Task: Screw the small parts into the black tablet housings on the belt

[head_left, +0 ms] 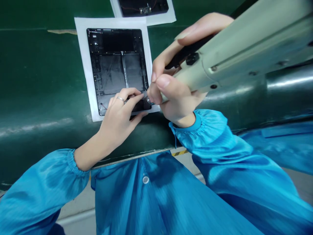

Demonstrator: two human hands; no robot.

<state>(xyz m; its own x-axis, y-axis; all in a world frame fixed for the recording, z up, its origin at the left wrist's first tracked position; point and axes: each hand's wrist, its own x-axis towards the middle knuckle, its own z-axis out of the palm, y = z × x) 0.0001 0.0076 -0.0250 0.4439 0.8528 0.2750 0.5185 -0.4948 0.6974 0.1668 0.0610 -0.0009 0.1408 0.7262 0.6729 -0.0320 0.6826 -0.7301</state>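
Observation:
An opened black tablet housing, with its inner parts showing, lies on a white sheet in front of me. My left hand is at its lower edge, fingertips over the inside and thumb along the outer rim, closed around the border. A small part under those fingertips cannot be made out. My right hand grips a pale green electric screwdriver with a black lever. The tool is tilted, its metal tip at the housing's lower right corner, close to my left fingertips. Whether it touches a screw is hidden.
Another black housing on a white sheet lies at the top, partly out of view. A green mat covers the bench, whose front edge runs just before my blue smock. Blue cloth shows at the right.

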